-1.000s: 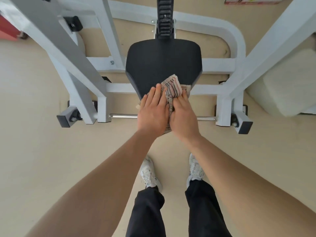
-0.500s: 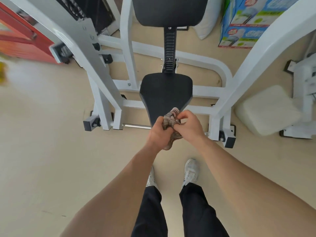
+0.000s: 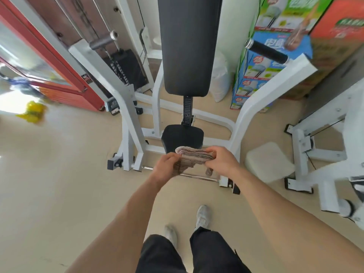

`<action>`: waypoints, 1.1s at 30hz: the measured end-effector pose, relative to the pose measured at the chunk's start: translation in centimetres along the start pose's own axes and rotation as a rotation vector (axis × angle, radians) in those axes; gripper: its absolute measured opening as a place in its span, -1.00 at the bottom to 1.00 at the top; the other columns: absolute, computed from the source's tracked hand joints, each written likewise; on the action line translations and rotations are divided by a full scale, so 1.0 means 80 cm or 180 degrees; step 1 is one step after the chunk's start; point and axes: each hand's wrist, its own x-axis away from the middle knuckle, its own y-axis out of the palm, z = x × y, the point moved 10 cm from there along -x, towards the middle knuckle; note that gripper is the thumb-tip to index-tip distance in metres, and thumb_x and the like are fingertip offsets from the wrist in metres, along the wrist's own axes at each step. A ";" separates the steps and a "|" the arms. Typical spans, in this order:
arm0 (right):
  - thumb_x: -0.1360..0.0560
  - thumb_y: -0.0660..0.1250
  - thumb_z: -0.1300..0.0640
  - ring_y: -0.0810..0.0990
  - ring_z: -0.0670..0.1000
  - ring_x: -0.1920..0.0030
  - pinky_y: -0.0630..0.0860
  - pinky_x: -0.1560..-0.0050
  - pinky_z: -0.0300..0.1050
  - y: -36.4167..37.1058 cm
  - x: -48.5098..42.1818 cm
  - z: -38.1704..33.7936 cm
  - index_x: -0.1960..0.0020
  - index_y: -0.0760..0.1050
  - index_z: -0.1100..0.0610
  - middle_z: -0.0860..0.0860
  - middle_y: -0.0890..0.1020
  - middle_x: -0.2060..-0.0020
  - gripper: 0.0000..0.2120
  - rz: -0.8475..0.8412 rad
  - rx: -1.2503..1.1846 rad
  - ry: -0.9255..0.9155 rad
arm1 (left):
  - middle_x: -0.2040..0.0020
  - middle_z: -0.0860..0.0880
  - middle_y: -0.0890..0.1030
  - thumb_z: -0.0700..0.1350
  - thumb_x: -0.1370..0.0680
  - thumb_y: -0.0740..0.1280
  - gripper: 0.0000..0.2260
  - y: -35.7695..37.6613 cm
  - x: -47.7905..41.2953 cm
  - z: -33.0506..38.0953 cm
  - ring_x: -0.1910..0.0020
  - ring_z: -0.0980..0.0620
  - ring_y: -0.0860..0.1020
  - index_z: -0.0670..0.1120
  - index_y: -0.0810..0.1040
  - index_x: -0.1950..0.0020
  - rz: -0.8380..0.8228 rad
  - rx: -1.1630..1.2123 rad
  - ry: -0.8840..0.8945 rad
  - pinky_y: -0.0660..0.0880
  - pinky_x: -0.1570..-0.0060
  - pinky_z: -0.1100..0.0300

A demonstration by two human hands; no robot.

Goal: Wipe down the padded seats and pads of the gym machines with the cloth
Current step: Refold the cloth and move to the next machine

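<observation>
Beige gym floor [image 3: 59,164], white machine [image 3: 128,119]: a folded cloth held in both hands before the black seat.

Both bare arms reach forward, converging over the seat's [image 3: 182,134] near edge. The left hand [image 3: 165,168] curls its fingers round the striped cloth's [image 3: 194,156] left end; the right hand [image 3: 220,162] pinches the right end, a corner dangling beneath. The cloth lies between the hands, long axis running left to right, below the upright back pad [image 3: 189,46].

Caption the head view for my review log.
Left hand and right hand hold a folded striped cloth near the black seat.
</observation>
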 end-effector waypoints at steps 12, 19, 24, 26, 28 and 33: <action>-0.35 0.44 0.17 0.56 0.12 0.11 0.42 0.22 -0.09 -0.123 0.192 -0.021 0.29 0.43 0.00 0.04 0.58 0.11 -0.81 0.1492 0.0618 -0.0073 | -0.01 0.04 0.61 -0.08 -0.65 0.23 -0.76 0.034 0.141 0.067 0.05 0.07 0.59 0.06 0.50 -0.31 0.0093 -0.0747 0.1083 0.56 0.09 0.17; -0.35 0.41 0.15 0.47 0.14 0.11 0.40 0.14 0.00 -0.168 0.333 0.022 0.36 0.32 0.03 -0.01 0.44 0.21 -0.74 0.2043 0.0971 0.0074 | -0.01 0.01 0.63 -0.17 -0.57 0.34 -0.78 0.111 0.228 0.093 0.04 0.08 0.62 0.04 0.54 -0.19 -0.0216 -0.0629 0.1474 0.49 0.12 0.26; -0.33 0.35 0.19 0.51 0.16 0.20 0.42 0.18 0.00 -0.207 0.415 0.085 0.34 0.34 0.10 -0.01 0.45 0.34 -0.82 0.2021 0.0903 0.0182 | 0.09 -0.01 0.63 -0.22 -0.50 0.35 -0.89 0.194 0.289 0.105 0.12 0.01 0.61 -0.02 0.55 0.06 -0.0334 -0.0718 0.1603 0.52 0.15 0.21; -0.33 0.35 0.17 0.50 0.14 0.25 0.40 0.17 0.00 -0.231 0.451 0.118 0.36 0.30 0.09 0.00 0.47 0.40 -0.78 0.2123 0.0803 0.0221 | 0.11 0.03 0.58 -0.25 -0.50 0.35 -0.84 0.233 0.319 0.115 0.14 0.02 0.56 -0.05 0.50 -0.02 -0.0298 -0.0856 0.1756 0.51 0.18 0.19; -0.34 0.36 0.17 0.47 0.12 0.26 0.37 0.15 0.00 -0.257 0.485 0.155 0.36 0.29 0.09 0.00 0.47 0.39 -0.76 0.2202 0.0752 0.0250 | 0.10 0.06 0.54 -0.27 -0.48 0.35 -0.75 0.277 0.350 0.125 0.11 0.02 0.56 -0.04 0.44 -0.10 -0.0235 -0.1029 0.1919 0.58 0.11 0.08; -0.33 0.36 0.18 0.49 0.15 0.25 0.42 0.12 0.02 -0.329 0.574 0.262 0.35 0.32 0.09 0.01 0.48 0.39 -0.78 0.2372 0.0552 0.0270 | 0.19 0.09 0.54 -0.27 -0.43 0.37 -0.58 0.418 0.428 0.142 0.09 -0.08 0.61 0.04 0.40 -0.22 -0.0140 -0.1330 0.2288 0.59 0.01 -0.04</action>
